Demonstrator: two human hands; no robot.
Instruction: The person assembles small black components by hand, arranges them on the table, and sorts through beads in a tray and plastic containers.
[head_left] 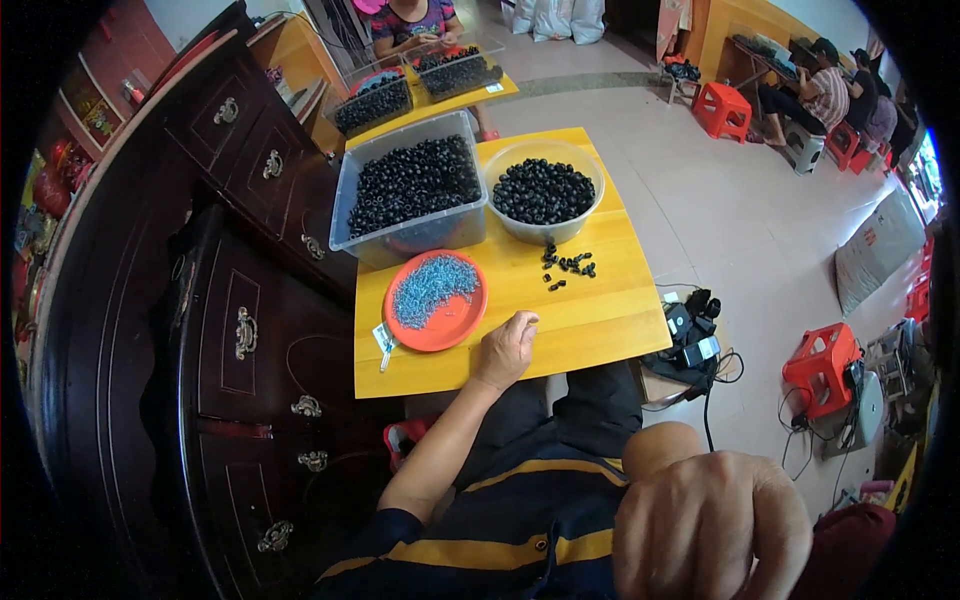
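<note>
My left hand (pixel 507 349) rests near the front edge of a yellow table (pixel 590 315), fingers curled loosely, holding nothing I can see. Just left of it lies an orange plate (pixel 450 325) with a heap of small blue-grey metal pieces (pixel 430 285). My right hand (pixel 715 525) is raised close to the camera at the lower right, fingers curled in, its palm hidden. Several loose black rings (pixel 567 265) lie on the table in front of a clear round bowl (pixel 545 190) full of black rings. A clear rectangular bin (pixel 410 195) beside the bowl holds more of them.
A dark wooden cabinet (pixel 230 300) with brass handles stands along the left. Small tweezers (pixel 385 345) lie by the plate. Black devices and cables (pixel 692 335) sit at the table's right. Red stools (pixel 822 362) and other seated people are behind, at further tables.
</note>
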